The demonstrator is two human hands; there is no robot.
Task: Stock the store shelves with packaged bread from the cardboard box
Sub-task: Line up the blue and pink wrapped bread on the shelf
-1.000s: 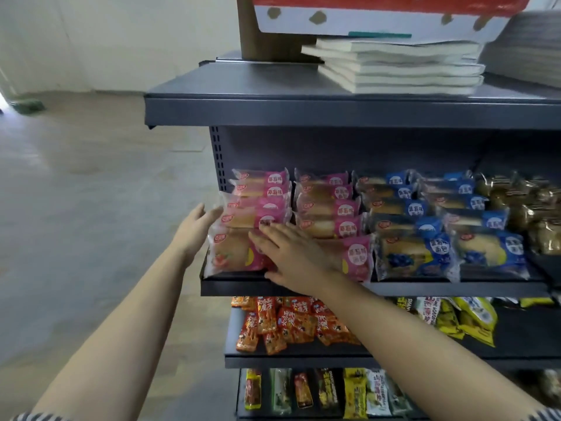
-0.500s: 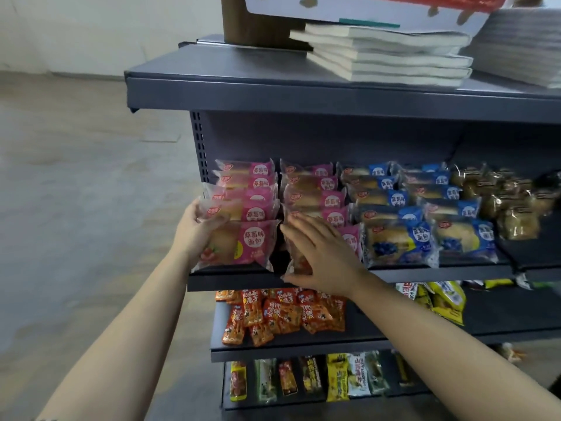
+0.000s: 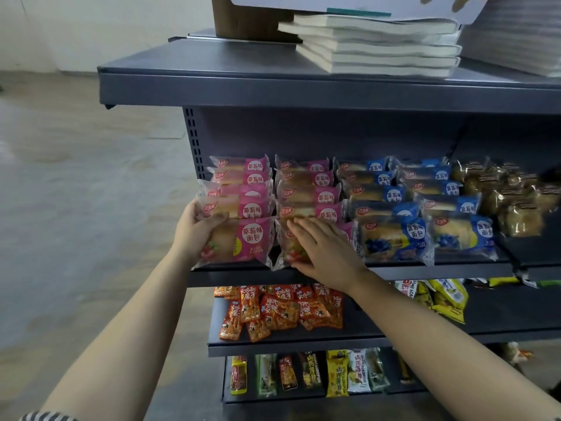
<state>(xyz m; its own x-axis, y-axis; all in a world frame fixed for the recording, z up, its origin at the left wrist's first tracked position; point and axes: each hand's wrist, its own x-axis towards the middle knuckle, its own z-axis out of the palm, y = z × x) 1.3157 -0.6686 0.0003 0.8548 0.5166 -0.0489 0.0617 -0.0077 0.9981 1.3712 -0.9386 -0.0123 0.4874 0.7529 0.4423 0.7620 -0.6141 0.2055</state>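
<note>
Two rows of pink strawberry bread packs stand on the grey middle shelf (image 3: 440, 270). My left hand (image 3: 194, 230) grips the left edge of the front pink pack of the left row (image 3: 243, 243), thumb across its front. My right hand (image 3: 321, 247) lies flat with straight fingers on the front pink pack of the second row (image 3: 287, 253), covering most of it. Blue blueberry bread packs (image 3: 394, 241) fill two rows to the right. No cardboard box of bread is in view.
Brown wrapped cakes (image 3: 513, 202) sit at the right end of the same shelf. Orange snack packs (image 3: 279, 311) lie on the shelf below, more packets lower down. The top shelf (image 3: 273, 89) holds stacked books (image 3: 376, 44) and a brown box (image 3: 243, 19). Open floor lies to the left.
My left hand has closed onto the left front pink pack and stood it up facing forward. My right hand shifted from that pack to the front pack of the second row.
</note>
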